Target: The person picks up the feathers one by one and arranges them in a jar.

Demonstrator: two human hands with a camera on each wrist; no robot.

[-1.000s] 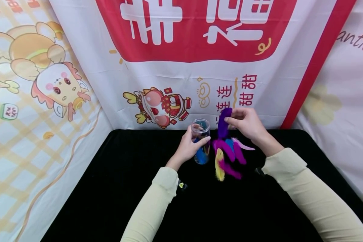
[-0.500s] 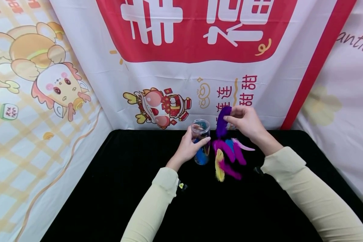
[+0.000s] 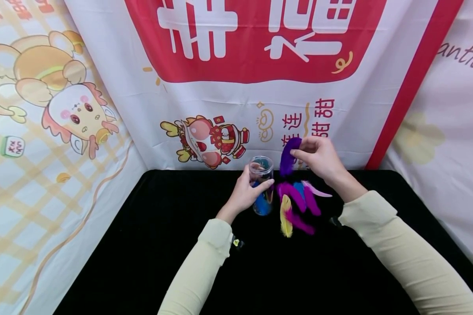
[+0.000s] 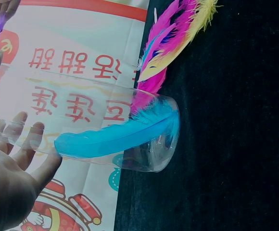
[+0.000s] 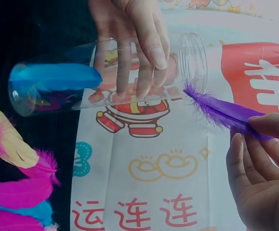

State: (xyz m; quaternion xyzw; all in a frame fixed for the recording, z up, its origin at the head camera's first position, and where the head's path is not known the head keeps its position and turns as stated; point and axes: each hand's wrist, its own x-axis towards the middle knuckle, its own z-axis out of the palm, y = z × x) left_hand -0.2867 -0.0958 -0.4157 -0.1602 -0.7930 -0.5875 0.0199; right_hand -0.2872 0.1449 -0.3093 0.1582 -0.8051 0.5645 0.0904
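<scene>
My left hand (image 3: 244, 191) grips a clear jar (image 3: 261, 175) around its upper part, fingers behind it and thumb across the front. The jar stands upright with its mouth uncovered. Inside, a blue feather (image 4: 115, 135) lies along the lower wall. Between thumb and fingers, my right hand (image 3: 319, 158) pinches a purple feather (image 5: 226, 113) by one end. That feather's fluffy end hangs beside the jar's rim in the right wrist view. Below it, a loose cluster of feathers lies on the table: a yellow feather (image 3: 286, 216), several magenta feathers (image 3: 301, 223), a blue one and a pale pink one (image 3: 317, 190).
A black cloth covers the table (image 3: 173, 262). Behind its far edge hangs a white cloth banner (image 3: 217, 98) with red print, close to both hands. A patterned curtain (image 3: 35, 175) borders the left side and a pale curtain (image 3: 441, 144) the right.
My right hand has moved slightly left and up with the purple feather, which now hangs nearer the jar's mouth. The left hand and the jar keep their place.
</scene>
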